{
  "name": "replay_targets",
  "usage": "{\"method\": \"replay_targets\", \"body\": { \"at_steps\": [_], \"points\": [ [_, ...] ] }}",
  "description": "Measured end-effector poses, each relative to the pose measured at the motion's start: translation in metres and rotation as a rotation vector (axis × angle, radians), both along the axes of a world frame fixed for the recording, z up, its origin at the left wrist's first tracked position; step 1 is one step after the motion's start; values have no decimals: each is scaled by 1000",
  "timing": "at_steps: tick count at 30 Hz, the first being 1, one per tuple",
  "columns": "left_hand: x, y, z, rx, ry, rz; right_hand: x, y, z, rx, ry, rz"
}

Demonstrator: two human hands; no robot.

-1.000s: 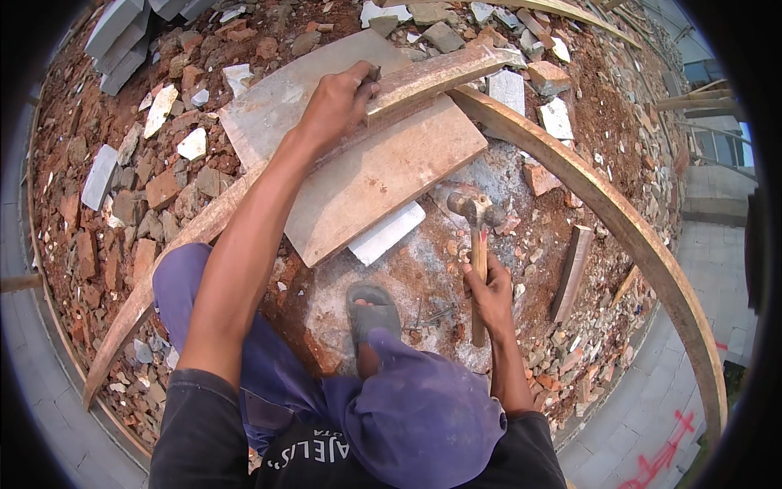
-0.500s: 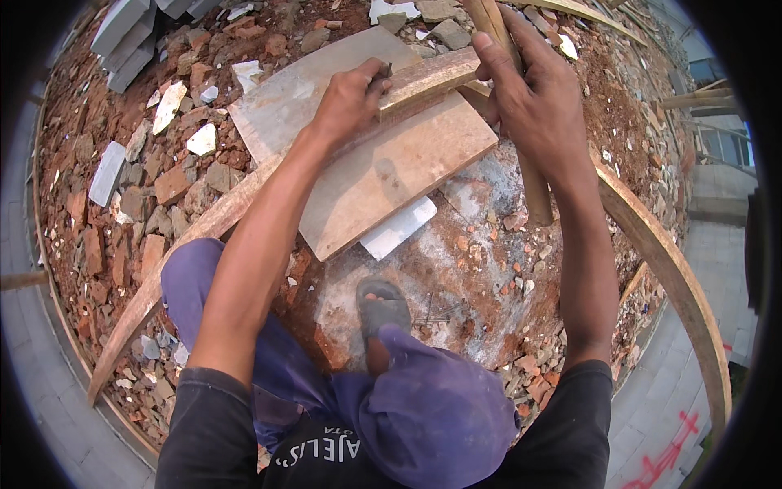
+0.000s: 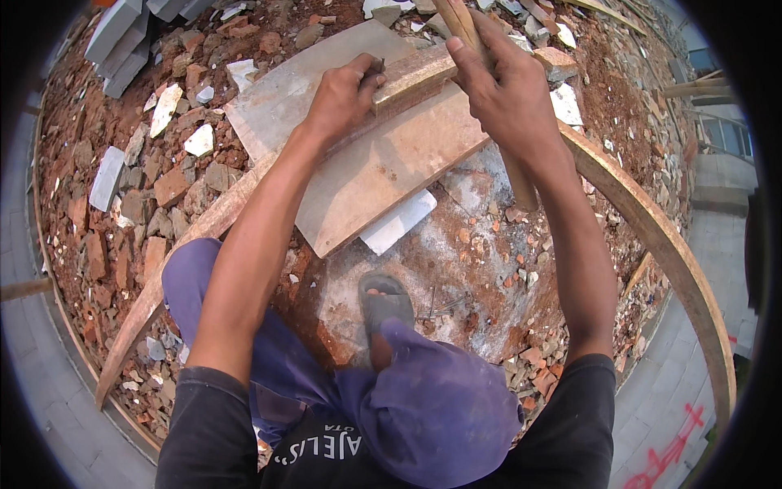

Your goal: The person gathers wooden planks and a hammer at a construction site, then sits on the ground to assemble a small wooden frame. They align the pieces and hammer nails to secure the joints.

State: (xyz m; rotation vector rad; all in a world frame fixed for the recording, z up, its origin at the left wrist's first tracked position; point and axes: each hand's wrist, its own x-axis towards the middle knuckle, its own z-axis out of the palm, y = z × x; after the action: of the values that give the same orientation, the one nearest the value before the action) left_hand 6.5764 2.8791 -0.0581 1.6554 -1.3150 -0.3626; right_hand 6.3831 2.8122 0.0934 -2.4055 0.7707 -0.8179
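A long wooden beam (image 3: 631, 196) runs across the scene, bowed by the lens. My left hand (image 3: 342, 94) is closed on top of it, fingers pinching a small dark piece that looks like a nail (image 3: 380, 65). My right hand (image 3: 509, 85) wraps round the wooden handle of what appears to be a hammer (image 3: 519, 181), held upright over the beam; the tool's upper end is cut off by the frame. Beneath the beam lie a thick tan board (image 3: 383, 183) and, behind it, a flat grey slab (image 3: 277, 90).
Under the tan board a white block (image 3: 399, 222) sticks out. Broken bricks and rubble (image 3: 171, 186) cover the ground at the left, with stacked grey blocks (image 3: 118, 41) at the far left. Several thin nails (image 3: 440, 301) lie near my sandalled foot (image 3: 384, 303).
My right hand and the handle have shifted left along the beam, toward my left hand. The left hand keeps its pinch and has moved only slightly left.
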Motion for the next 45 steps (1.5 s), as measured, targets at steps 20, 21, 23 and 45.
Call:
{"method": "replay_targets", "body": {
  "at_steps": [20,21,23,45],
  "points": [
    [-11,1,-15,-185,-192,125,-15,-19,-63,194,459,-11],
    [-13,5,-21,-137,-234,171,-14,-20,-60,219,475,-1],
    [-18,10,-32,63,-225,228,-11,-22,-50,268,507,22],
    [-27,-8,-5,421,158,216,-17,-43,-45,539,441,90]
  ]
}}
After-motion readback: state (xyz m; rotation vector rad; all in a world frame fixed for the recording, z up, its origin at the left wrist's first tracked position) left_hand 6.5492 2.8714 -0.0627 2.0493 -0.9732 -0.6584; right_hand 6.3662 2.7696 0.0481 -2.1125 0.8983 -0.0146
